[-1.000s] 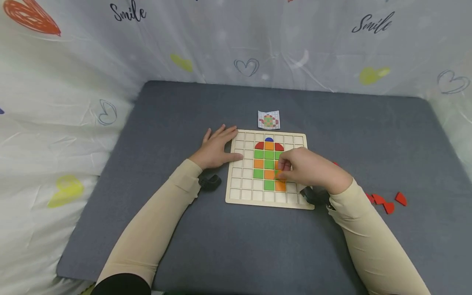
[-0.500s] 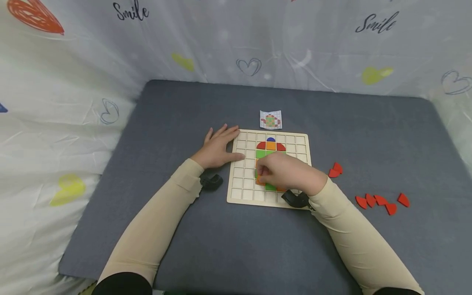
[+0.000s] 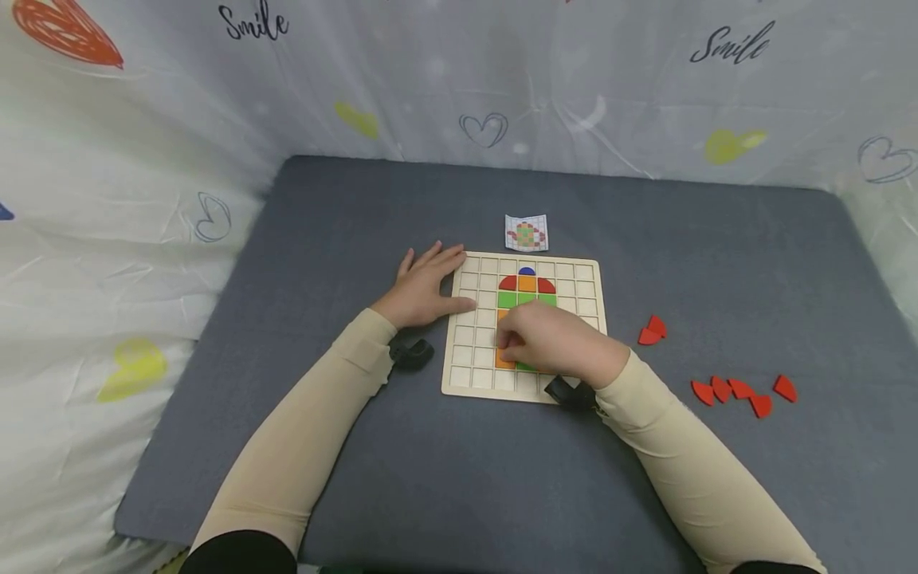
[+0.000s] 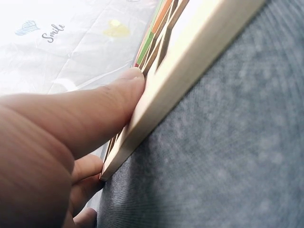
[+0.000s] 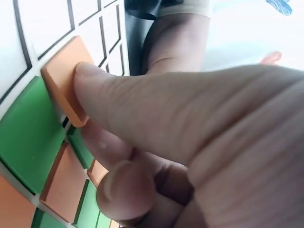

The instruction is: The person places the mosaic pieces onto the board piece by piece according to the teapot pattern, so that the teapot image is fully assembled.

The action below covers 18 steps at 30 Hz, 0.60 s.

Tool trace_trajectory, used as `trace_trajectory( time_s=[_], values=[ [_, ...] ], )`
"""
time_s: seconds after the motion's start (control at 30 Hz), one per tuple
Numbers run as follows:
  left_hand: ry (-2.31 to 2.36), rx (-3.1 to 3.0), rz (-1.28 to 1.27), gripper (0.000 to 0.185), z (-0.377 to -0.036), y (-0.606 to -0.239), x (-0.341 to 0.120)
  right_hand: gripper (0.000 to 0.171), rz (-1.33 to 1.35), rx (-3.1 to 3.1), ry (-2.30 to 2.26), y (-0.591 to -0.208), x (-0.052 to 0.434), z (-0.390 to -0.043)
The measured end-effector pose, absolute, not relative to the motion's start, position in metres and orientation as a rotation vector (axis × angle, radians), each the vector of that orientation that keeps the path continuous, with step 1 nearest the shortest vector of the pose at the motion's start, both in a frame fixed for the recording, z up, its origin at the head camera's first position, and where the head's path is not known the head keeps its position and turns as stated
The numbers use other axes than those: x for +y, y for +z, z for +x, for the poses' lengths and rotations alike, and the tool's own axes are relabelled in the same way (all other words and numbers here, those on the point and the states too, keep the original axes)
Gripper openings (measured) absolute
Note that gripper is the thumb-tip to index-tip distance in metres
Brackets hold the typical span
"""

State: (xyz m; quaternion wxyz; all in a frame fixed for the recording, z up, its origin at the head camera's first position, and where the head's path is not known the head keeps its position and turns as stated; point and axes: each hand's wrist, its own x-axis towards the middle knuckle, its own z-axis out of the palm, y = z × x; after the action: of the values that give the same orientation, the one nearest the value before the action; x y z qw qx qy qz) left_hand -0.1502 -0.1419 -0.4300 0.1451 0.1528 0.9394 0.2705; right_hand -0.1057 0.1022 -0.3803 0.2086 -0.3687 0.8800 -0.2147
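A wooden grid board [image 3: 469,363] lies on the grey mat and carries a figure of green, orange, red and blue tiles [image 3: 527,292]. My right hand [image 3: 511,344] is over the board's lower middle. It pinches a tilted orange square tile [image 5: 61,80] between thumb and finger, at a cell beside a green tile [image 5: 26,135]. The same orange tile [image 3: 504,361] shows under the fingertips in the head view. My left hand [image 3: 425,288] lies flat at the board's left edge, its thumb [image 4: 102,107] against the wooden rim [image 4: 190,66].
A small pattern card [image 3: 526,233] lies just beyond the board. Loose red pieces sit on the mat to the right, two [image 3: 651,331] near the board and several [image 3: 739,391] farther out. A printed curtain surrounds the mat on three sides.
My right hand moved left across the board, from the lower right of the figure to its lower left, carrying an orange tile. The left hand stayed put.
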Motion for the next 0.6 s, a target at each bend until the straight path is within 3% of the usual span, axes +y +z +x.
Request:
trace_trajectory(
  time_s=[0.37,0.6],
  values=[
    [0.796,2.704,0.437,0.093,-0.149,-0.429,-0.147,0.015,-1.031,2.471,-0.611,-0.380,0.102,-0.106],
    [0.812,2.690,0.439,0.093,-0.149,-0.431,-0.146,0.010,-0.933,2.517,-0.605,-0.378,0.128,-0.109]
  ],
)
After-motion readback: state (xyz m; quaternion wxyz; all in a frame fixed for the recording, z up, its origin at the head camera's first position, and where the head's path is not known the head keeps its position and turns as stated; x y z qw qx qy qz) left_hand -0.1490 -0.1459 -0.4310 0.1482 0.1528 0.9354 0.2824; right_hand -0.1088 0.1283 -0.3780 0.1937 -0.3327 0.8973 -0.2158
